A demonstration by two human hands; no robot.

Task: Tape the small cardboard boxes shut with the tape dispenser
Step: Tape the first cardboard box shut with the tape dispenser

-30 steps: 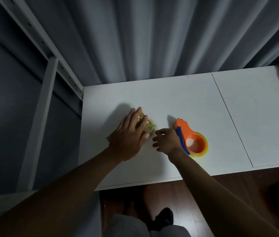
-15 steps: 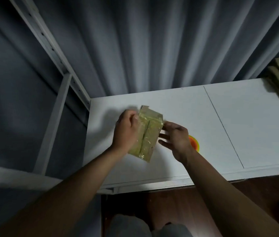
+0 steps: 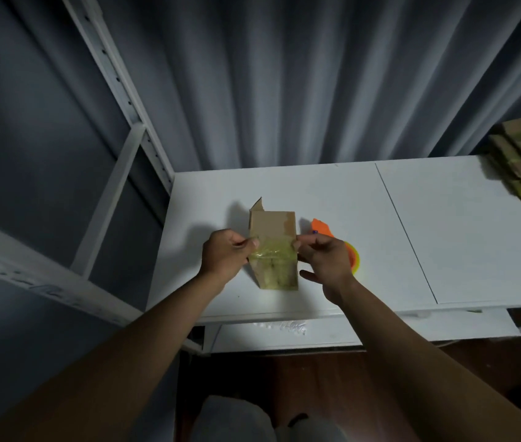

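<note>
while both hands (image 3: pixel 280 260) pinch the box (image 3: pixel 272 247), table (image 3: pixel 463 250) rightward lies bare

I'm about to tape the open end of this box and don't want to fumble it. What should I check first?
1. Box held firmly: ok, left hand and right hand pinch its sides.
2. Near end taped: ok, yellowish tape covers it.
3. Far end closed: not ok, a flap stands up.
4. Tape dispenser within reach: ok, on the table behind the right hand.
5. A hand free for it: not ok.
6. Tape end ready: cannot tell.
</note>
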